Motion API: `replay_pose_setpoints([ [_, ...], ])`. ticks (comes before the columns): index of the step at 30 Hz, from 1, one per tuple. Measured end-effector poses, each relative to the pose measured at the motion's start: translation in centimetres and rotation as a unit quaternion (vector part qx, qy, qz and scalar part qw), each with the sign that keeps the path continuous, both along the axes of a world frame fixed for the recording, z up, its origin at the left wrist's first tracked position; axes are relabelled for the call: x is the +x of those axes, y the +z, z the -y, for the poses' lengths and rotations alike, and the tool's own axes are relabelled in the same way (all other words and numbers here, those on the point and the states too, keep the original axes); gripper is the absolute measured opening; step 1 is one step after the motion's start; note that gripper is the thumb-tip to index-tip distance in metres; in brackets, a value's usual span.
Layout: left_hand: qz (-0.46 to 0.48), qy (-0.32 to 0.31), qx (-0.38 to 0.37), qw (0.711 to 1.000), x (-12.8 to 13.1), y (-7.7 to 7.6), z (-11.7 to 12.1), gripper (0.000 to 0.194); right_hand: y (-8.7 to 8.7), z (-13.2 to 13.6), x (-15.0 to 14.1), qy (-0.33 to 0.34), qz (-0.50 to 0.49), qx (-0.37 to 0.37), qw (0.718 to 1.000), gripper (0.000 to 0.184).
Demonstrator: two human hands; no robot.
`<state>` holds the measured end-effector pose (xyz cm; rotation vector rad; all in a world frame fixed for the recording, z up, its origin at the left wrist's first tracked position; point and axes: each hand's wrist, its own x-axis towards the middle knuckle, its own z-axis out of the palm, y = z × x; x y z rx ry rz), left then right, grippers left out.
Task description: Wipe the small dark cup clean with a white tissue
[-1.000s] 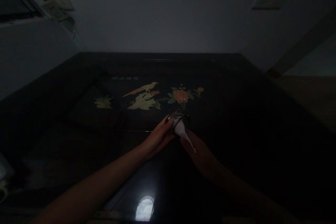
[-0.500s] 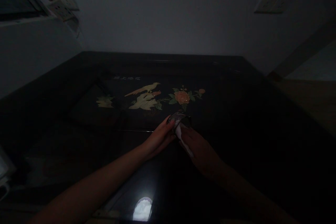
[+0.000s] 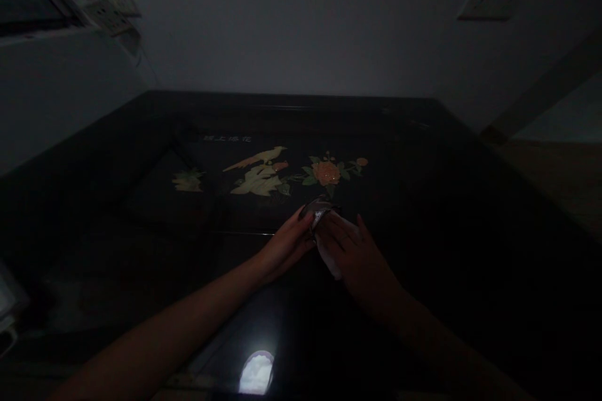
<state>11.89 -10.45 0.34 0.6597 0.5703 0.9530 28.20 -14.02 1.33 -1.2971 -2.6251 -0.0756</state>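
Gripping a dark, shiny item (image 3: pixel 320 205) w/ my L hand (image 3: pixel 288 243), over the glossy black bench (image 3: pixel 188 263). My R hand (image 3: pixel 360 260) has its fingers on a white cloth (image 3: pixel 330 261) at the item's near side; can't tell how tight that grip is. Inlaid flower (image 3: pixel 326 173) just beyond.

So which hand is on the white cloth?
The right hand: its fingers lie over the white cloth, while the left hand holds the dark object.
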Motion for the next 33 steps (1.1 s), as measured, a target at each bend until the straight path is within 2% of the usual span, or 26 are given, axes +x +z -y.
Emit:
replay_pose_setpoints([
  [2, -0.003, 0.003, 0.000, 1.000, 0.0, 0.0, 0.0, 0.040, -0.2, 0.1, -0.1, -0.001, -0.032, -0.027, 0.999, 0.048],
  [5, -0.019, 0.015, -0.016, 1.000, 0.0, 0.2, 0.1, 0.045, -0.1, 0.4, -0.4, 0.016, -0.132, -0.076, 0.988, 0.049],
  [9, -0.043, 0.015, -0.015, 0.999, 0.1, 0.4, 0.3, 0.050, 1.1, 0.9, -0.5, -0.016, -0.287, -0.157, 0.945, 0.048],
  [11, -0.050, 0.008, -0.009, 0.999, 0.0, 0.4, 0.3, 0.050, 1.6, 1.0, -0.4, -0.039, -0.329, -0.205, 0.921, 0.047],
  [13, -0.050, 0.005, -0.007, 0.999, 0.0, 0.4, 0.3, 0.050, 1.5, 1.1, -0.5, -0.048, -0.342, -0.220, 0.912, 0.046],
  [16, -0.043, 0.010, -0.011, 0.999, 0.0, 0.5, 0.3, 0.049, 0.6, 0.9, -0.7, -0.023, -0.314, -0.163, 0.935, 0.046],
  [19, -0.028, 0.019, -0.016, 0.999, 0.0, 0.4, 0.2, 0.044, -0.4, 0.5, -0.7, 0.020, -0.223, -0.088, 0.971, 0.046],
  [22, -0.015, 0.026, -0.014, 0.999, 0.1, 0.1, 0.1, 0.037, -0.8, -0.1, -0.3, 0.046, -0.127, -0.038, 0.990, 0.047],
  [27, 0.003, 0.016, -0.020, 1.000, 0.1, -0.1, -0.1, 0.036, -0.4, -0.7, 0.6, 0.031, -0.013, 0.014, 0.999, 0.049],
  [33, 0.002, 0.018, -0.035, 0.999, 0.0, 0.3, -0.1, 0.039, -0.2, -0.5, 0.4, 0.018, 0.013, 0.043, 0.999, 0.050],
])
